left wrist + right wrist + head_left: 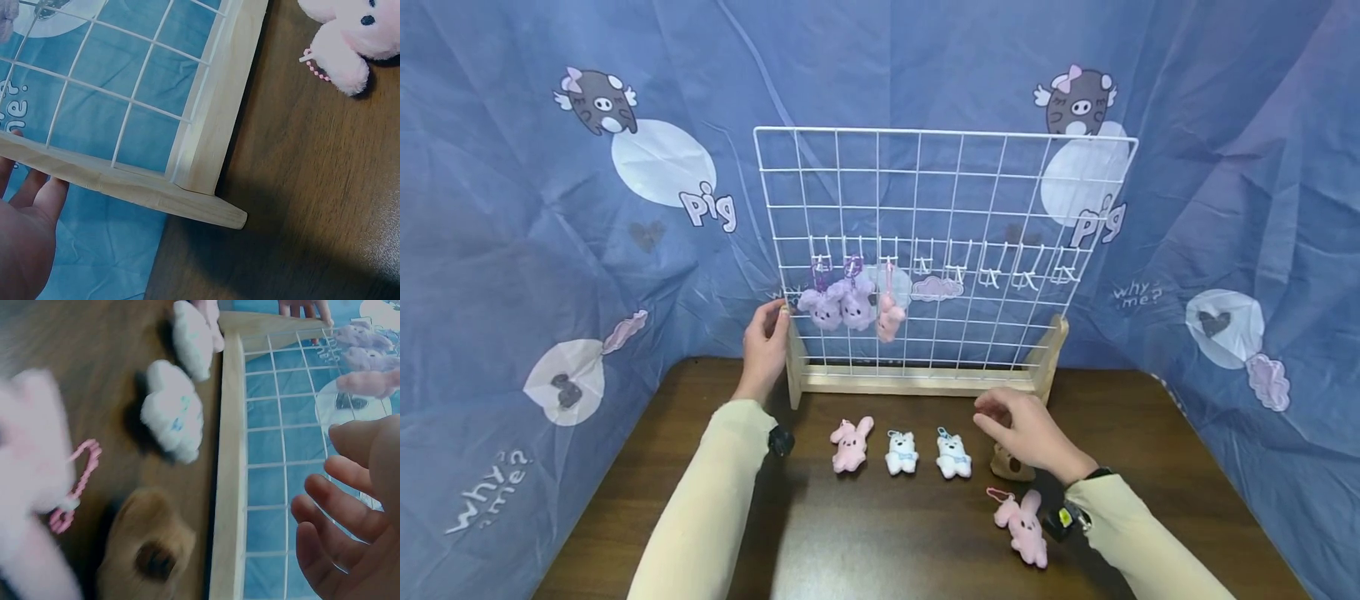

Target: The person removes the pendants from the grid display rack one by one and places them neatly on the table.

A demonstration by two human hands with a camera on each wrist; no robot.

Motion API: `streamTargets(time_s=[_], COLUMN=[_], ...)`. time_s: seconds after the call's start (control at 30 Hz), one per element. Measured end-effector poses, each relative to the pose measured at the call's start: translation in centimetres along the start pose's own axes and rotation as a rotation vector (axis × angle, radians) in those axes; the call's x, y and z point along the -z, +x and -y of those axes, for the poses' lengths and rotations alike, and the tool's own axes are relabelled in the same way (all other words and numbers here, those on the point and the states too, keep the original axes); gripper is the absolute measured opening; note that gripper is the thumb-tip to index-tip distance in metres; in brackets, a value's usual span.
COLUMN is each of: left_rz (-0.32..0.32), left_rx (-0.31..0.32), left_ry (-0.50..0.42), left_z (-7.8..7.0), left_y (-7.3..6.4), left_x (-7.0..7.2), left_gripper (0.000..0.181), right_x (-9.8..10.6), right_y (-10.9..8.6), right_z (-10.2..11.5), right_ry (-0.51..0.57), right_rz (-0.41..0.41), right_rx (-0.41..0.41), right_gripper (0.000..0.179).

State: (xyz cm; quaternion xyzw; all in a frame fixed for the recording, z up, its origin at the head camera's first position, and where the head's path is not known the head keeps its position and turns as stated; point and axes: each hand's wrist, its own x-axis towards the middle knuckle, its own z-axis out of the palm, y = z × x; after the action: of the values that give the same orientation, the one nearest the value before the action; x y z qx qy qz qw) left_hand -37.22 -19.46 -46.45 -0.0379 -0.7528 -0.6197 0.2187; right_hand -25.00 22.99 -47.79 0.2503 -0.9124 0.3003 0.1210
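My left hand point(765, 346) holds the left wooden post point(119, 187) of a white wire grid rack point(955, 171), its fingers reaching around the post's edge. Loosely bent and holding nothing, my right hand point(1026, 423) hovers above a brown plush keychain point(147, 547), which it partly hides in the head view. Just below that wrist lies a pink bunny plush keychain point(1027, 533) with a pink bead chain point(84, 481). Two white bear plush keychains point(901, 454) with blue bows lie left of the brown one, and another pink bunny plush point(849, 446) lies farther left.
Several white hooks point(989, 277) line the grid. From the left ones hang two purple plush keychains point(856, 305) and a pink plush keychain point(889, 318). The rack stands on a dark wooden table point(850, 542) before a blue printed cloth point(955, 58).
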Motion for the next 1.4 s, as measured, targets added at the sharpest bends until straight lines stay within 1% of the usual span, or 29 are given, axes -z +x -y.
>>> streamTargets(time_s=[0.17,0.27,0.37,0.5,0.6,0.7,0.8,0.93,1.2,1.4], left_rz=[0.0,-0.001,-0.002,-0.005,-0.013,-0.02,-0.013,-0.011,0.002,-0.007], left_rx=[-0.003,-0.009,-0.01,0.005,0.013,0.008,-0.002,0.0,0.002,0.001], left_ry=[0.006,0.001,-0.002,0.003,0.006,0.002,0.007,0.018,0.006,0.01], left_z=[0.3,0.3,0.3,0.2,0.1,0.0,-0.1,-0.1,-0.1,-0.2], left_y=[0.1,0.2,0.1,0.0,-0.1,-0.1,-0.1,-0.2,-0.4,-0.3], left_x=[0.0,0.1,0.2,0.2,0.2,0.2,0.2,0.1,-0.1,-0.1], left_gripper=[0.038,0.038,0.038,0.038,0.038,0.037,0.037,0.037,0.038,0.037], right_x=[-0.4,-0.6,-0.7,-1.0,-1.4,-1.7,-1.9,-2.2,-2.5,-2.5], right_y=[2.0,3.2,4.6,6.4,7.6,8.7,9.4,10.3,12.1,13.6], right_z=[1.6,2.5,3.4,4.1,4.6,5.2,5.7,6.4,7.6,8.2], right_ry=[0.046,0.095,0.164,0.235,0.28,0.331,0.391,0.445,0.501,0.559], right_rz=[-0.017,-0.026,-0.029,-0.026,-0.028,-0.043,-0.057,-0.063,-0.079,-0.059], right_rx=[-0.054,-0.082,-0.111,-0.13,-0.119,-0.112,-0.113,-0.107,-0.104,-0.132], right_gripper=[0.031,0.04,0.043,0.046,0.05,0.054,0.056,0.059,0.066,0.063])
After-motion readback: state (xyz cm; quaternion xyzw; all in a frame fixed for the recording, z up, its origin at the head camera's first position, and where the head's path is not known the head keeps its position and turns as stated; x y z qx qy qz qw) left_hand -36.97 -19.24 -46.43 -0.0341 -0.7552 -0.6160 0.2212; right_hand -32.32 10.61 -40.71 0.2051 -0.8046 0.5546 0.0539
